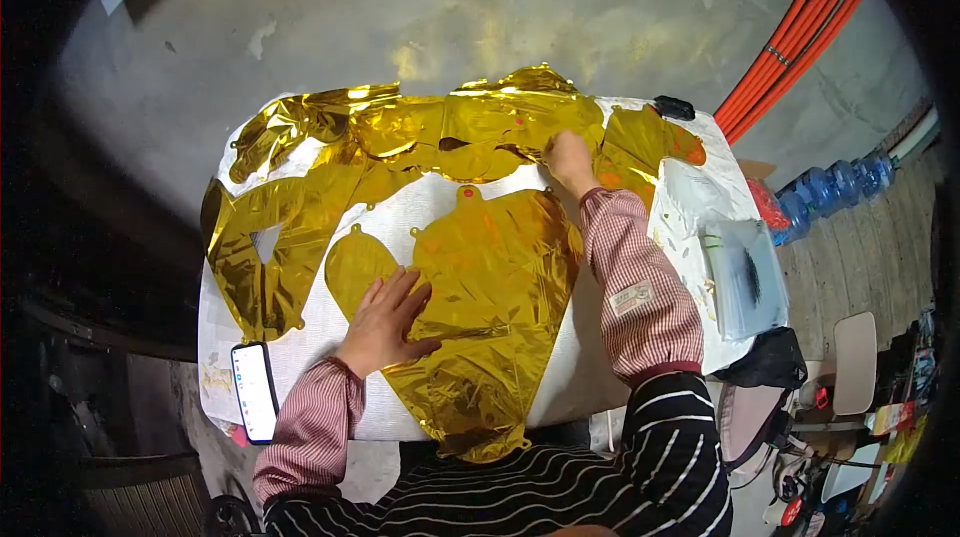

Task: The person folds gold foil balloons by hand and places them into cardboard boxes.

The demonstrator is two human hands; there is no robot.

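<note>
A large flat gold foil piece (490, 297) with a red dot near its top lies on the white-covered table (390, 417), its lower end at the table's front edge. My left hand (385, 327) rests on its left side with the fingers spread. More gold foil (400, 127) stretches crumpled along the back of the table. My right hand (570, 162) is closed at the lower edge of that foil, right of centre; what its fingers pinch is too small to make out. Another gold foil shape (275, 257) lies at the left.
A phone (255, 392) lies at the front left corner. Clear plastic bags (745, 277) lie at the right, a black item (674, 108) at the back right. Beyond the table are orange pipes (790, 47), blue water bottles (835, 192) and a stool (855, 362).
</note>
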